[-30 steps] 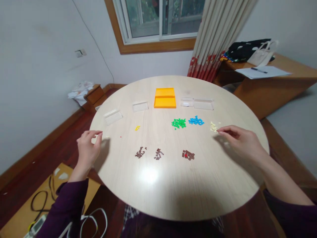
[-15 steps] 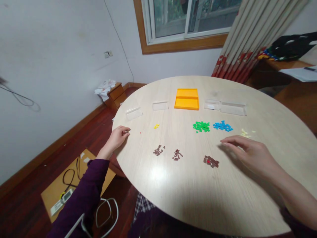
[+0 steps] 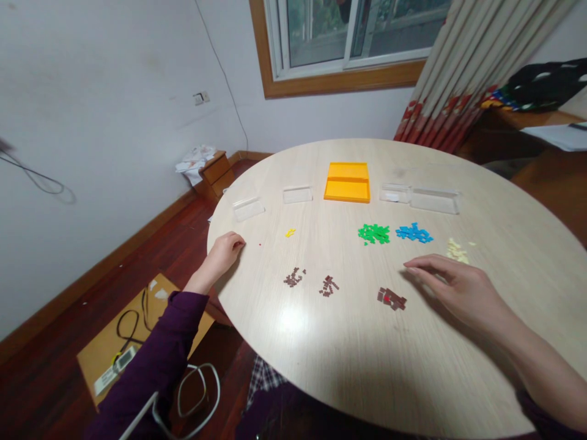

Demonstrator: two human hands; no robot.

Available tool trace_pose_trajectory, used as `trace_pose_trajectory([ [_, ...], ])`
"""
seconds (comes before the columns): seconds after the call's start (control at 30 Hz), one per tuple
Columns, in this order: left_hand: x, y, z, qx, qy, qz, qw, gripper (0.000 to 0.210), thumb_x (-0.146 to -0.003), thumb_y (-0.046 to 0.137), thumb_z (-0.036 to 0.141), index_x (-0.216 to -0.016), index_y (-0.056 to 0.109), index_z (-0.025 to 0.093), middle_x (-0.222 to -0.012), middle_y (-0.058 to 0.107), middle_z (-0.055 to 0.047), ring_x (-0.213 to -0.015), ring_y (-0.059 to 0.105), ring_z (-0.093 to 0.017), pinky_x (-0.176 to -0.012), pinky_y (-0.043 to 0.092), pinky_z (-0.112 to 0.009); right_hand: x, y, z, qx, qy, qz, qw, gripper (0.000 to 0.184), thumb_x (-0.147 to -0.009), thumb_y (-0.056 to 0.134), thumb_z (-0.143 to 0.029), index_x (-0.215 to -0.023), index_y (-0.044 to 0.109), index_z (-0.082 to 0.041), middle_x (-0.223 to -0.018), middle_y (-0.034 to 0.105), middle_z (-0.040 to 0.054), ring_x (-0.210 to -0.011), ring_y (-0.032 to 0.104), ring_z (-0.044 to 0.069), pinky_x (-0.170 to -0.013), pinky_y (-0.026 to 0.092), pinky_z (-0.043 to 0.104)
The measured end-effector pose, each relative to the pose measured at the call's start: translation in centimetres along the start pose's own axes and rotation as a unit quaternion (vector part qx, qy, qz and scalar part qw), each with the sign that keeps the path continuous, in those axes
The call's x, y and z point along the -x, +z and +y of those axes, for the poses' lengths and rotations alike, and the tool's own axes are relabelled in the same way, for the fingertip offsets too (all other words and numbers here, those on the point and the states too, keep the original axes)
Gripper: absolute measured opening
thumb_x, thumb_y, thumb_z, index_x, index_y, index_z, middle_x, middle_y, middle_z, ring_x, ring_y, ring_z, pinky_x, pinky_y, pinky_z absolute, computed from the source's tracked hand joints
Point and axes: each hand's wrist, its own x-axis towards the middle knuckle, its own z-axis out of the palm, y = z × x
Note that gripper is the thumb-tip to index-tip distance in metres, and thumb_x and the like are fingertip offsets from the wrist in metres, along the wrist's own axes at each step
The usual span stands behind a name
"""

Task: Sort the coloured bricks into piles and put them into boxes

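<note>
- Cream pieces (image 3: 455, 250) lay right of centre, tiny, pale, loosely heaped!
- Right hand (image 3: 405, 267) was near, pinch narrow, contents unclear.
- Left hand (image 3: 224, 253) curled left of centre, grip hidden!

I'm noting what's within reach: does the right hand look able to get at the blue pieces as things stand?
Probably yes: the right hand is just nearer the person than the blue pieces, and only bare tabletop shows between them.
</note>
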Motion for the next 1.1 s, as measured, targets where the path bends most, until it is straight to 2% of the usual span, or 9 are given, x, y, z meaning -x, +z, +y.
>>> trace_pose_trajectory([
  [0.17,1.5,0.0,1.7,0.016,0.038,-0.025,0.999,0.018,-0.082,0.051,0.008,-0.077,0.066,0.016,-0.084,0.068,-0.007,-0.077,0.062,-0.016,-0.074,0.050,-0.030,0.1,0.3,0.1,-0.004,-0.006,0.000,1.000,0.042,-0.079,0.058,-0.062,-0.076,0.071,-0.022,-0.081,0.074,0.0090,-0.074,0.067,0.023,-0.072,0.052,0.037],
  [0.3,1.8,-0.3,2.5,0.037,0.032,-0.013,0.999,0.009,-0.083,0.058,0.014,-0.082,0.067,0.016,-0.081,0.066,-0.005,-0.071,0.059,-0.014,-0.070,0.048,-0.029,0.1,0.4,0.3,-0.011,-0.010,0.010,1.000,0.041,-0.078,0.059,-0.060,-0.075,0.072,-0.021,-0.082,0.074,0.0100,-0.076,0.068,0.024,-0.074,0.053,0.038],
  [0.43,0.9,-0.9,2.7,0.032,0.015,0.014,0.999,0.009,-0.085,0.058,0.018,-0.085,0.067,0.015,-0.082,0.065,-0.005,-0.069,0.056,-0.013,-0.068,0.047,-0.028,0.2,0.5,0.3,-0.011,-0.009,0.023,1.000,0.039,-0.078,0.059,-0.058,-0.077,0.071,-0.021,-0.082,0.074,0.0101,-0.076,0.068,0.024,-0.074,0.053,0.040],
  [0.5,0.2,-1.0,2.8,0.028,0.015,0.009,0.999,0.010,-0.085,0.058,0.017,-0.088,0.068,0.015,-0.086,0.066,-0.006,-0.071,0.057,-0.014,-0.070,0.047,-0.028,0.2,0.5,0.2,-0.009,-0.009,0.025,1.000,0.039,-0.078,0.059,-0.057,-0.077,0.071,-0.021,-0.082,0.074,0.0099,-0.075,0.068,0.024,-0.075,0.053,0.040],
  [0.67,-1.5,-0.1,3.3,0.013,0.024,-0.056,0.998,0.011,-0.081,0.064,0.018,-0.090,0.070,0.015,-0.088,0.068,-0.008,-0.074,0.060,-0.016,-0.074,0.049,-0.031,0.4,0.7,0.0,-0.009,-0.020,0.019,1.000,0.035,-0.080,0.060,-0.056,-0.077,0.069,-0.023,-0.082,0.074,0.0076,-0.074,0.068,0.023,-0.076,0.053,0.040],
  [0.77,-2.0,0.7,3.5,0.001,0.034,-0.080,0.996,0.013,-0.082,0.058,0.012,-0.084,0.070,0.015,-0.085,0.068,-0.009,-0.075,0.062,-0.017,-0.074,0.050,-0.031,0.4,0.7,0.0,-0.015,-0.024,0.023,0.999,0.031,-0.081,0.060,-0.055,-0.078,0.069,-0.025,-0.082,0.074,0.0069,-0.075,0.068,0.023,-0.076,0.054,0.040],
  [0.9,-2.3,1.0,3.6,-0.019,0.037,-0.069,0.997,0.020,-0.081,0.050,0.007,-0.078,0.068,0.016,-0.082,0.069,-0.009,-0.076,0.062,-0.018,-0.074,0.049,-0.031,0.5,0.8,0.0,-0.018,-0.021,0.036,0.999,0.030,-0.082,0.059,-0.054,-0.078,0.069,-0.026,-0.084,0.074,0.0069,-0.078,0.069,0.025,-0.077,0.054,0.041],
  [1.1,-3.1,0.4,3.5,-0.015,-0.027,-0.044,0.999,0.018,-0.083,0.048,0.009,-0.080,0.066,0.013,-0.082,0.071,-0.010,-0.075,0.063,-0.019,-0.071,0.046,-0.030,0.6,0.8,0.1,-0.010,-0.020,0.049,0.999,0.029,-0.082,0.057,-0.052,-0.079,0.069,-0.026,-0.083,0.074,0.0062,-0.077,0.069,0.024,-0.077,0.054,0.041],
])
